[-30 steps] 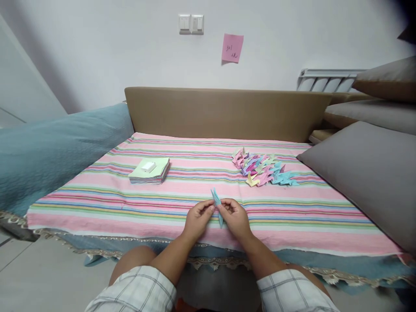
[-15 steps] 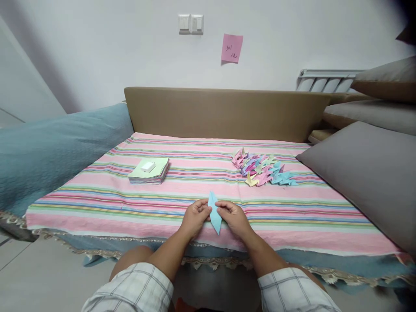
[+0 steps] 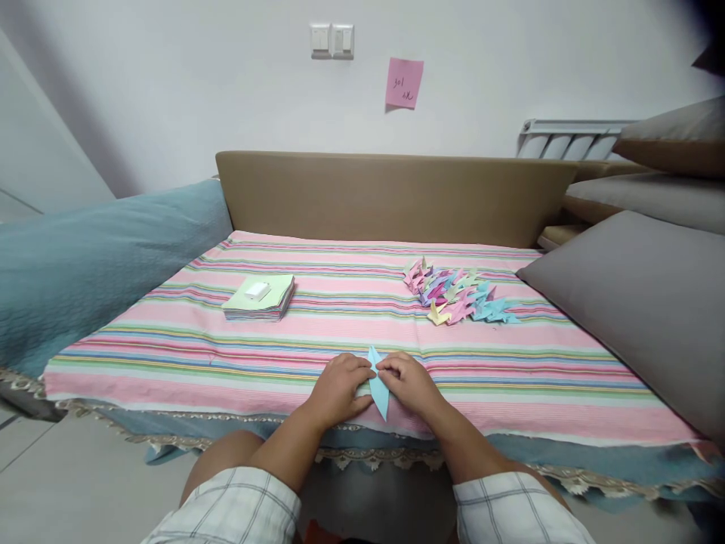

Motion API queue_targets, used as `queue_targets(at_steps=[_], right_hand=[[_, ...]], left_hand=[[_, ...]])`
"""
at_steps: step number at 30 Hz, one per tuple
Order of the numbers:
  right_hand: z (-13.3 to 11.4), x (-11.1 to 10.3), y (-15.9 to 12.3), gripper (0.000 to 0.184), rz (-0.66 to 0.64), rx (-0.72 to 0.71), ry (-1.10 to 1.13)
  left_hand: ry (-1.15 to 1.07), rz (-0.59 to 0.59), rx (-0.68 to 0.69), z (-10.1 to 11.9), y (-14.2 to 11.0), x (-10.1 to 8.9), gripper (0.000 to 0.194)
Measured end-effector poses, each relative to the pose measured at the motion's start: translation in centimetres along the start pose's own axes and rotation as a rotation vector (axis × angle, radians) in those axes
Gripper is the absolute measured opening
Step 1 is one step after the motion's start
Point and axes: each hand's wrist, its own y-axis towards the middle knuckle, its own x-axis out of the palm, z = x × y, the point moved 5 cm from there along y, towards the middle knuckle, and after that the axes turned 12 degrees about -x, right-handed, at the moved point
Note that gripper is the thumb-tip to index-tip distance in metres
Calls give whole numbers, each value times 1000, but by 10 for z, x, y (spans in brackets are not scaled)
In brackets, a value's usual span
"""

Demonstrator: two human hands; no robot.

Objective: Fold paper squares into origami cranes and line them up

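A light-blue folded paper (image 3: 379, 392), a narrow pointed diamond, lies low over the striped cloth between my hands. My left hand (image 3: 341, 387) is at its left edge, fingertips on the upper part and thumb against the lower edge. From the other side my right hand (image 3: 408, 381) pinches the paper near its middle with thumb and forefinger. Beyond, to the right, is a pile of folded paper cranes (image 3: 447, 291) in pink, purple, yellow, green and blue. Ahead on the left stands a stack of square paper sheets (image 3: 276, 291) with a small white box (image 3: 257, 291) on top.
The striped cloth (image 3: 170, 340) covers the sofa seat. Behind it rises a brown backrest (image 3: 390, 196). Grey cushions (image 3: 651, 302) lean on the right, and a blue-covered armrest (image 3: 124, 257) bounds the left. A pink note (image 3: 404, 83) hangs on the wall.
The folded paper has come slightly nearer to me and lower onto the cloth. My left hand has turned, its fingers now reaching over the paper's edge with the thumb lower down.
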Motion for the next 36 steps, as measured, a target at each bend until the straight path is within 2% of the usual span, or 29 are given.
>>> queue_targets(at_steps=[3,6,11,15,18,25,32,36], right_hand=[[-1,-5,-2,23,-38,-169,-139],[0,-7,-6,30,-118,-280,-164],[-4,-11,-14,26,-179,-335,-170],[-5,-10,-15,19,-169,-344,-155],[-1,-7,-14,13,-146,-326,-149],[6,-2,-10,11,-20,-177,-168],[4,0,-6,18,39,-79,-194],[5,3,-5,21,71,-39,-244]], left_hand=[[31,8,3,1,-1,1,32],[47,24,11,2,-1,1,28],[67,63,47,3,-1,2,20],[44,100,46,1,0,4,12],[-11,119,9,-2,2,5,10],[-152,159,-163,-10,8,6,12],[-144,106,-274,-10,12,7,18],[-84,138,-351,-10,12,6,11]])
